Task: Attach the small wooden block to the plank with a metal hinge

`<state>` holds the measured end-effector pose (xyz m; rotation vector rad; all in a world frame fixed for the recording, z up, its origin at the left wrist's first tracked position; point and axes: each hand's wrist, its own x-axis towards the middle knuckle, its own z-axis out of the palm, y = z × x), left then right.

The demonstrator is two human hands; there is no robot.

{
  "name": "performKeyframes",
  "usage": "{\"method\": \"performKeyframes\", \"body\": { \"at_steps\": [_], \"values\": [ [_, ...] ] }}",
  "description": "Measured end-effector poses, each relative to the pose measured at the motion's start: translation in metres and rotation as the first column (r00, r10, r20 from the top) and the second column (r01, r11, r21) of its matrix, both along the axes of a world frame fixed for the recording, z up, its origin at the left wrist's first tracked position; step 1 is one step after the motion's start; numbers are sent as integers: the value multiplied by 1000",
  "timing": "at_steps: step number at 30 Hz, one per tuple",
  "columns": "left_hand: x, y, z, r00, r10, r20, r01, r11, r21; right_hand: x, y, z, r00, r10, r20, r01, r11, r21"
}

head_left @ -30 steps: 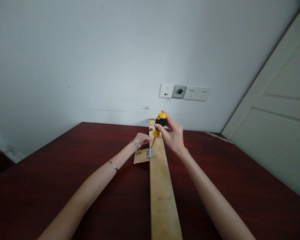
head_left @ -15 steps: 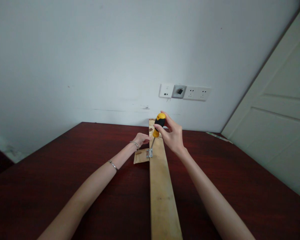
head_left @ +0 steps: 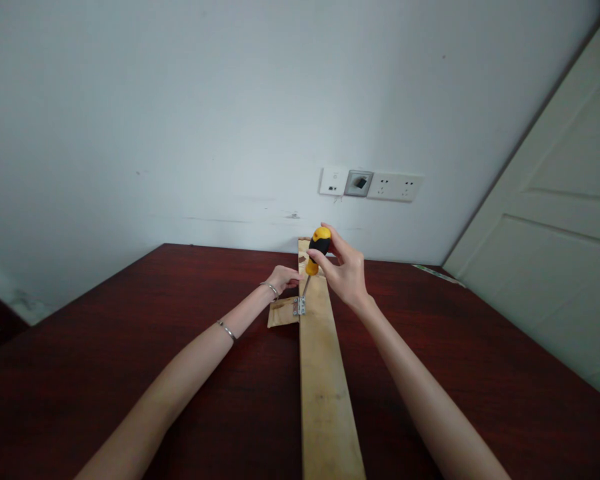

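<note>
A screwdriver with a yellow and black handle is gripped in my right hand, the thumb and fingers closed around the handle. Its shaft slants down to a metal hinge on the left edge of a long wooden plank. The hinge joins the plank to a short wooden piece on its left. My left hand, with curled fingers, grips the plank's left edge just beyond the hinge. The screwdriver tip meets the hinge's upper part; any screw under it is too small to make out.
The plank lies lengthwise on a dark red wooden table, its far end close to the white wall. Wall sockets sit above the table's back edge. A white panelled door leans in at the right, near a thin flat strip.
Almost nothing differs: both hands, the screwdriver and the plank keep their places, and the view shifts only very slightly.
</note>
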<state>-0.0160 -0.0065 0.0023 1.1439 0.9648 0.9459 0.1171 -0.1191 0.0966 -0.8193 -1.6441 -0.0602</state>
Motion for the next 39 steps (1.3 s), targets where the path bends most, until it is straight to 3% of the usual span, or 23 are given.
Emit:
{"method": "performKeyframes", "body": {
  "at_steps": [14, 29, 34, 39],
  "values": [
    [0, -3, 2, 1000, -11, 1, 11, 1000, 2, 0, -2, 1, 996, 71, -50, -74, 996, -51],
    [1, 1, -1, 1000, 4, -1, -4, 999, -33, 8, -5, 8, 945, 297, -138, -321, 922, -214],
    [1, 3, -3, 1000, 26, 9, -26, 999, -24, 8, -4, 10, 961, 263, -83, -275, 941, -198],
    [1, 5, -6, 999, 35, 29, -34, 999, -24, 7, -6, 20, 982, 169, 88, -154, 976, -156]
  ]
}}
